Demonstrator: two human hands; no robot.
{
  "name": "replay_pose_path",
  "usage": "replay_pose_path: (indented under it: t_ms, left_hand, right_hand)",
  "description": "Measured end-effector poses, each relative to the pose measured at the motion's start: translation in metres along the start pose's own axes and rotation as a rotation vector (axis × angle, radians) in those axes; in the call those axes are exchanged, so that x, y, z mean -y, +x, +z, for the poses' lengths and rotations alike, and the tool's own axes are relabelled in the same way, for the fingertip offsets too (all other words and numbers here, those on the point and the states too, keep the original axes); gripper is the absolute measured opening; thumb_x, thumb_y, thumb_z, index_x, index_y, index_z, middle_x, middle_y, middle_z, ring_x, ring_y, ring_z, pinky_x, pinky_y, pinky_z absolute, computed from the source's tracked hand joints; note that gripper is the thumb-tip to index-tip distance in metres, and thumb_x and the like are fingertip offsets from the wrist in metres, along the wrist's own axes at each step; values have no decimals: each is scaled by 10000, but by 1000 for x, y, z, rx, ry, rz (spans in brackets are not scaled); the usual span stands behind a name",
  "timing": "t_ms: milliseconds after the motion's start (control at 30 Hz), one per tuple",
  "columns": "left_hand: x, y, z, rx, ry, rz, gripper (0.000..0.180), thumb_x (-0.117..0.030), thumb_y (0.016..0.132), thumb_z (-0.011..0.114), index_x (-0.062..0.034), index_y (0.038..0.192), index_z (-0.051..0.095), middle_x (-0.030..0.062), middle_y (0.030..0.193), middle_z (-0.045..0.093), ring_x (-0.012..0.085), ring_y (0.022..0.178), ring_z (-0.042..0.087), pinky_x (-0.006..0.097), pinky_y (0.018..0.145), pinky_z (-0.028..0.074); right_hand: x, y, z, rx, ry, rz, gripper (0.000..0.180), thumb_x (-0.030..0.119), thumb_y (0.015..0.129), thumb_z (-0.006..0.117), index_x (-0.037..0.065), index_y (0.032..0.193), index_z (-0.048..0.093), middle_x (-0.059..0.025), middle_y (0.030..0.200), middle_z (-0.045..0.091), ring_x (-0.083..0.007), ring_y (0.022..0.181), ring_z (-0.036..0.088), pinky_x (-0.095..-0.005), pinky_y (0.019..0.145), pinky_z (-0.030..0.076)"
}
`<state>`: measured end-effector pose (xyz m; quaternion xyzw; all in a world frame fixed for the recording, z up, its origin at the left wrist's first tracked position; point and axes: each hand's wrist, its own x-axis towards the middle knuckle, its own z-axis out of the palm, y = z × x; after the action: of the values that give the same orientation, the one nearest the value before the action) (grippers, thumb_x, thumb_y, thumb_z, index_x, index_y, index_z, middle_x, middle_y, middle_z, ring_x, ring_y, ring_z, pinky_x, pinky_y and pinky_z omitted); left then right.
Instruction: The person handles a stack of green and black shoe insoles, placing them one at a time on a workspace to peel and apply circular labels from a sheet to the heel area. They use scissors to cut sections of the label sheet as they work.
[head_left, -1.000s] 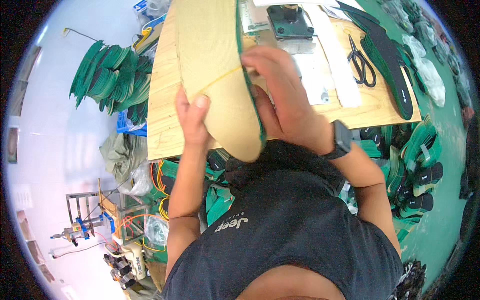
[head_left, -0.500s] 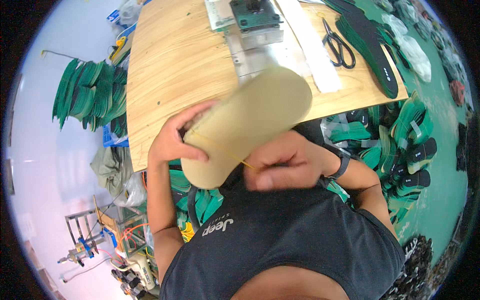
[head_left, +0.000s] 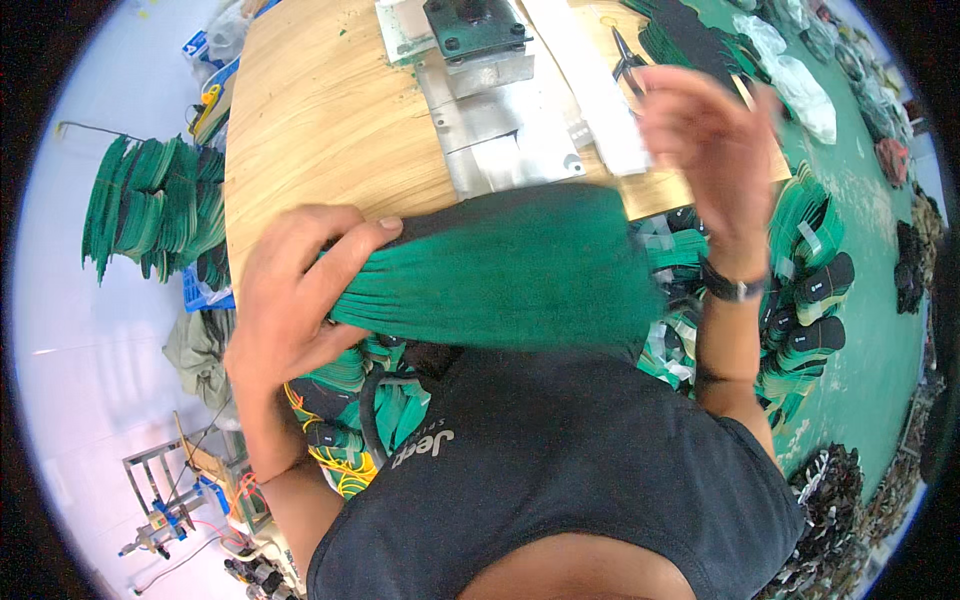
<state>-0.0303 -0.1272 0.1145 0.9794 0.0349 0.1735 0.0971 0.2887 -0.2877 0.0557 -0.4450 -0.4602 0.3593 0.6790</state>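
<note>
A thick stack of green-edged insoles (head_left: 510,270) lies sideways in front of my chest, over the near edge of the table. My left hand (head_left: 300,290) is closed around its left end, thumb and fingers on opposite faces, where the edges show as fine layers. A dark face shows along the stack's far side. Raised off to the right, my right hand (head_left: 710,150) is blurred, its fingers stretched out and apart with nothing visible in them. It hides most of the black scissors (head_left: 627,60) and part of the table's right corner.
On the wooden table (head_left: 330,130) stands a metal fixture with a dark block (head_left: 475,30), beside a long white strip (head_left: 590,90). Dark insoles (head_left: 690,40) lie at the far right. More green insole stacks (head_left: 150,205) are at the left, and bundled insoles (head_left: 820,290) at the right.
The stack has turned from its tan face to its green edges. My right hand has left the yellow band at the stack and moved up to the right; my left hand still grips the stack.
</note>
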Motion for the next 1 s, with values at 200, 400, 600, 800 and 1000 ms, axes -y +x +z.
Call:
replay_pose_path:
  t_ms: [200,400,600,800,1000]
  left_hand:
    - [-3,0,4,-311,560,310,464,-156,582,693,-216,1042,684,44,1014,573,250,891,559,370,766,454]
    - [45,-38,-12,-218,47,-3,882,-478,563,810,-142,1323,513,168,1396,402,355,1264,393,460,1044,296]
    - [113,-54,34,-119,3,-173,1099,-337,527,852,-155,1457,295,171,1469,316,360,1376,248,448,1122,212]
    - [127,-69,55,-83,-236,-351,834,-267,549,859,-38,1267,501,139,1111,577,299,1017,552,384,915,432]
    - [85,-67,71,-361,-471,-632,733,-171,546,859,-28,1199,557,115,1147,582,244,1068,556,348,949,428]
  right_hand:
    - [-20,54,102,827,-242,270,671,438,801,706,-62,1212,525,-124,1050,648,-148,933,593,-279,796,490]
    - [-20,66,127,685,-745,-193,591,275,671,806,-15,1123,559,-151,854,669,-269,800,645,-366,720,504]
    - [-67,49,123,698,-1282,-370,676,237,639,789,-36,1180,487,-184,1018,561,-361,965,537,-415,814,458]
    - [-67,48,111,670,-1203,-382,742,293,625,798,-38,1206,475,-194,1014,569,-371,969,540,-427,844,447]
    - [-73,33,71,342,-1186,-358,866,339,577,833,-20,1266,451,-201,1089,561,-380,984,533,-425,896,417]
